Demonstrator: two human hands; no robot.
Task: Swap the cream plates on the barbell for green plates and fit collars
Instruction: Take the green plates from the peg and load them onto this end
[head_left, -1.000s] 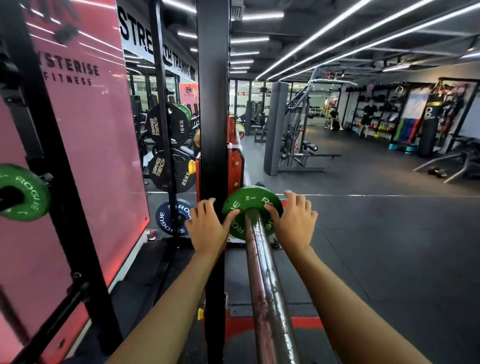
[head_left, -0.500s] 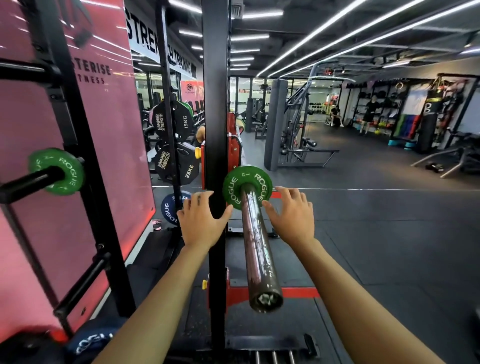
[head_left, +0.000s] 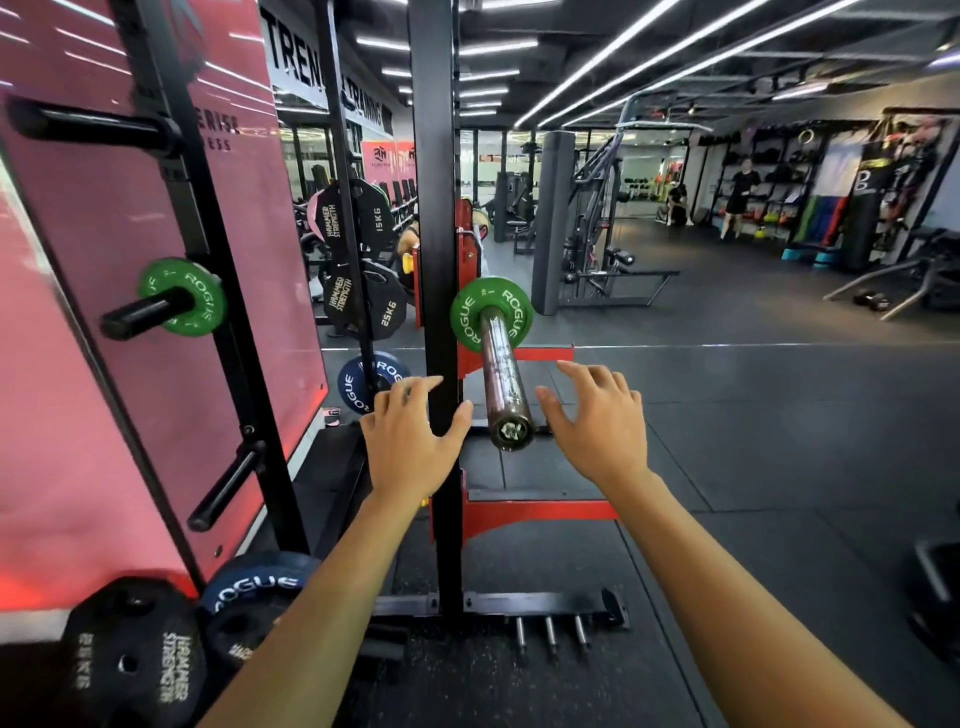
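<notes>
A small green Rogue plate (head_left: 491, 314) sits far up the worn steel barbell sleeve (head_left: 503, 382), which points toward me with its end cap at the front. My left hand (head_left: 410, 439) hovers left of the sleeve end, fingers spread, holding nothing. On the other side, my right hand (head_left: 597, 421) is open as well and clear of the bar. A second green plate (head_left: 182, 297) hangs on a black storage peg of the rack at left. I see no cream plate and no collar.
The black rack upright (head_left: 436, 260) stands just left of the sleeve. Blue Rogue plates (head_left: 371, 382) and black Hammer Strength plates (head_left: 132, 662) are stored at left. Red rack feet (head_left: 524, 512) lie below. Dark rubber floor stretches right; people stand far back.
Both hands let go of the green plate and drew back along the sleeve to its end. The plate stays pushed in on the bar; my view has backed away.
</notes>
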